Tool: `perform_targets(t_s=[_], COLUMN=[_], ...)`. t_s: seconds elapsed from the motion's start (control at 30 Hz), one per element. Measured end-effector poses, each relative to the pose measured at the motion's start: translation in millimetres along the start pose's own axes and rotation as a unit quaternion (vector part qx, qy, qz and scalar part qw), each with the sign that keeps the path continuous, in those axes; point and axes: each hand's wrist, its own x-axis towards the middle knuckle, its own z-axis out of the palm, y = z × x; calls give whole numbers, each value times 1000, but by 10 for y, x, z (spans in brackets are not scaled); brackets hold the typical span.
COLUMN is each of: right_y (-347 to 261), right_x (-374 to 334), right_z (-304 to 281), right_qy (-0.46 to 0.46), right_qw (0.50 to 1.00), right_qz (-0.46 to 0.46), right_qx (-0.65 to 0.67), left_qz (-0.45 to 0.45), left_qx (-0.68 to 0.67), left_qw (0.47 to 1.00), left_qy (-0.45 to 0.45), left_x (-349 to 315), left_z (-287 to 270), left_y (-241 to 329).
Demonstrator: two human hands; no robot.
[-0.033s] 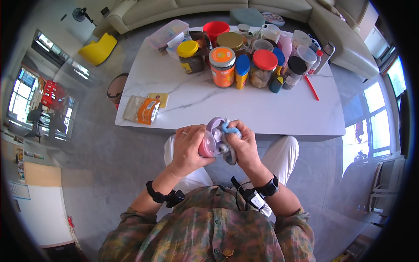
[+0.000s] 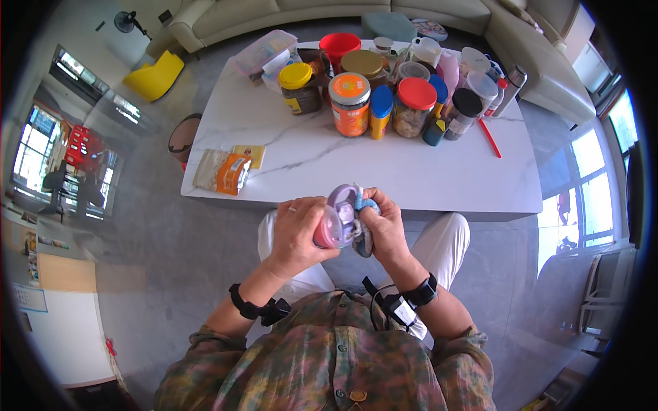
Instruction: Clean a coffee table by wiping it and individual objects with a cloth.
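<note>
My left hand [image 2: 299,231] is wrapped round a pink cup [image 2: 327,229] with a clear part and a purple loop handle on its lid. The cup is tilted, its lid side facing my right hand. My right hand [image 2: 388,229] grips a bunched blue-and-grey cloth [image 2: 365,240] and presses it against the lid. Both hands are above my lap, just short of the table's near edge. My fingers and the cloth hide part of the lid.
On the white marbled table [image 2: 308,171] lie a snack packet [image 2: 234,175] at left and a red stick [image 2: 490,138] at right. Farther back stand several jars, among them an orange-labelled jar [image 2: 349,109] and a red-lidded jar [image 2: 414,109]. A sofa [image 2: 288,15] curves behind.
The cup has turned a little in my left hand, and its handle has shifted slightly right. The cloth has moved a little against the lid in my right hand.
</note>
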Motion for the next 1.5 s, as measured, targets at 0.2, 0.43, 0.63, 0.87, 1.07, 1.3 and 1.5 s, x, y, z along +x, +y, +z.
perform_targets(t_s=[0.2, 0.43, 0.63, 0.87, 1.07, 1.3, 1.5], right_y=[54, 28, 52, -237, -261, -429, -480], right_x=[81, -108, 73, 3, -192, 71, 345], right_z=[-242, 19, -48, 312, -21, -180, -57], right_qy=[103, 5, 94, -65, -82, 79, -68], right_qw=[983, 998, 985, 706, 788, 996, 889], right_qz=[75, 37, -53, -367, -305, 17, -95], right_qx=[129, 51, -133, -602, -529, -50, -442], left_qz=[-39, -60, -66, -71, -116, -171, -129], left_qx=[31, 43, 82, 94, 4, -162, -99], left_qw=[998, 997, 994, 992, 993, 970, 979], left_qy=[26, 24, -13, -38, -14, -55, -120], left_x=[66, 100, 142, 139, 83, 131, 171], left_z=[36, 88, 96, 156, 67, -93, -131], left_y=[-18, -49, -34, -124, -193, -7, 177])
